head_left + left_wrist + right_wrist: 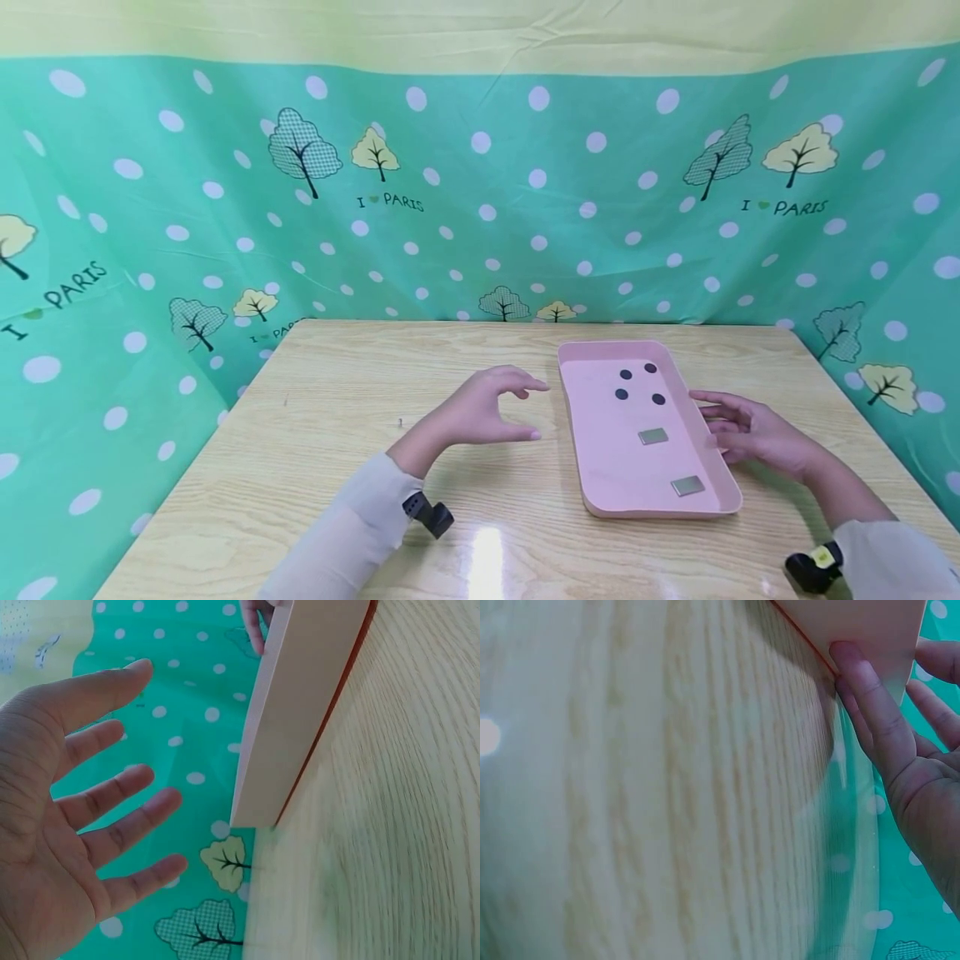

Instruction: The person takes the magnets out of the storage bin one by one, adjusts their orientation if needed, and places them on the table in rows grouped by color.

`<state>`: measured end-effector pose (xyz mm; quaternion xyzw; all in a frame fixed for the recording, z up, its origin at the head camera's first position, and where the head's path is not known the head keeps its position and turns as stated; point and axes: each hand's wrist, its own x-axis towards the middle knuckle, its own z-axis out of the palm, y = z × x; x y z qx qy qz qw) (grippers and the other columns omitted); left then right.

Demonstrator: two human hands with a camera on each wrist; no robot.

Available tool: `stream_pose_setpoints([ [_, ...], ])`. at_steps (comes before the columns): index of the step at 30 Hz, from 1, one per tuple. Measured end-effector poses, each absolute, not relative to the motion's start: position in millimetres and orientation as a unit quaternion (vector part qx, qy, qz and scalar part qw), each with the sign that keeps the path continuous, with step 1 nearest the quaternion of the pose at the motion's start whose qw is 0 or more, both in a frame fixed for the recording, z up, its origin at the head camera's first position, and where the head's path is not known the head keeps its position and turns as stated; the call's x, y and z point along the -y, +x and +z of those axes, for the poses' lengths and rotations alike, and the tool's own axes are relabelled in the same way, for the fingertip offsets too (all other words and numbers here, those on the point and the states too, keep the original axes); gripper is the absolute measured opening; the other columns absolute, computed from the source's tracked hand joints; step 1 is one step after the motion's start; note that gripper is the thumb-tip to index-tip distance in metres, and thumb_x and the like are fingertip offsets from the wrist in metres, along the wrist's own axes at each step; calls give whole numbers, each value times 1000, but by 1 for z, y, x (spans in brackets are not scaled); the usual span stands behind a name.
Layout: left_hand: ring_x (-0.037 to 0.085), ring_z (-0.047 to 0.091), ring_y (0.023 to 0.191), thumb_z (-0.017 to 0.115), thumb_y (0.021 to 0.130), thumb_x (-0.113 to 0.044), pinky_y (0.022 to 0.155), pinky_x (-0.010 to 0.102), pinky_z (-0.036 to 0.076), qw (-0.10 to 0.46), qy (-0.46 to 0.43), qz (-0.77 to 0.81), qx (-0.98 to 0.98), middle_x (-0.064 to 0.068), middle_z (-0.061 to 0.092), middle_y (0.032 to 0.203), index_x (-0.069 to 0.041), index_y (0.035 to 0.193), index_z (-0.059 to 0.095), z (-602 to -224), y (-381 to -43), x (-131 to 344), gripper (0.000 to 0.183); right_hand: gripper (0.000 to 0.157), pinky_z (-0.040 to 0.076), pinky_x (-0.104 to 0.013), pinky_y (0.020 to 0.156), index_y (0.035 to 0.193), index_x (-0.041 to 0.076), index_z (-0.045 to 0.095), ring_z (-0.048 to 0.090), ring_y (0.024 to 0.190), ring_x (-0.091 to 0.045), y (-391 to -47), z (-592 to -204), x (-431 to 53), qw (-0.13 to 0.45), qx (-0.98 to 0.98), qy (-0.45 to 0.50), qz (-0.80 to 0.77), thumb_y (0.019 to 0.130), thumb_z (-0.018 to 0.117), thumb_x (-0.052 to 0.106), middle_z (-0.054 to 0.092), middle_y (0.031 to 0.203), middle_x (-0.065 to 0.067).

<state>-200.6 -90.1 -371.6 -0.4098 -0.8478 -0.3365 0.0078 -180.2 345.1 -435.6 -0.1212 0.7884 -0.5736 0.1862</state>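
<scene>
A shallow pink tray [611, 475] lies on the table. Several small black discs [622, 394] are in its far half, and two flat silver-grey rectangular pieces [653, 436] in its near half. My left hand [491, 408] is held apart from the tray's left wall, thumb and fingers spread with nothing between them. At the right side, my right hand [757, 433] grips the tray's edge. In the right wrist view, fingertips of the right hand [930, 795] press the outer wall [862, 619], while other fingers reach the rim.
The wooden table [360, 375] extends around the tray. A green polka-dot cloth [450, 175] printed with trees hangs behind it and along both sides. Dark wrist cameras [429, 512] are strapped to both wrists.
</scene>
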Motion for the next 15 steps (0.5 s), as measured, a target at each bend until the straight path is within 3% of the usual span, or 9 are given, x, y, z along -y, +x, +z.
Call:
stream_pose_setpoints([
  [10,22,62,102,84,77,-23,89,26,48,-5,-430,-347,834,3,63,120,-10,120,69,-368,-202,75,48,66,57,-45,78,151,2,25,61,105,-4,-178,-434,-343,186,-792,-111,-571,96,60,11,32,144,-38],
  [15,15,59,106,84,76,-25,91,25,47,-6,-440,-331,835,3,63,123,-10,119,70,-366,-204,67,47,64,57,-45,78,151,4,27,61,106,-5,-179,-434,-344,186,-789,-118,-574,96,59,10,34,143,-37],
])
